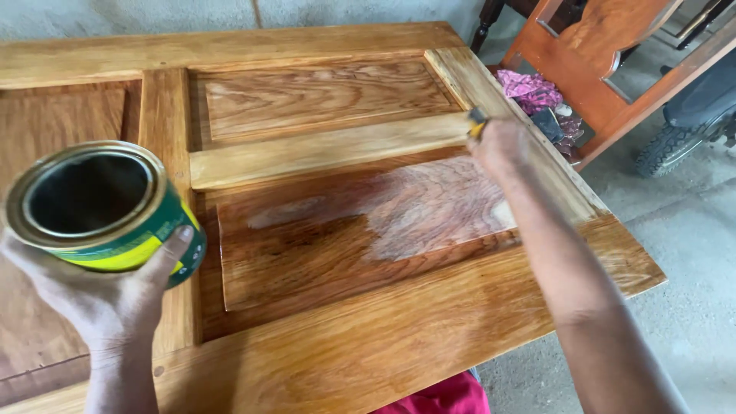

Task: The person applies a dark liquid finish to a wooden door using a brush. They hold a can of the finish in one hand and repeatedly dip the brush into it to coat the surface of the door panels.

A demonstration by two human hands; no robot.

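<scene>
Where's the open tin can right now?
In the head view the tin can is at the left edge, tilted and open, held in the left hand over the wooden door, opposite the right hand.

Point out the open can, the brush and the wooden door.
open can (115, 222), head view, green and yellow side wall.
brush (477, 123), head view, part showing above the right hand.
wooden door (383, 337), head view, bare near rail.

Green-yellow tin (115, 230), brown grained wd door (368, 337)
</scene>
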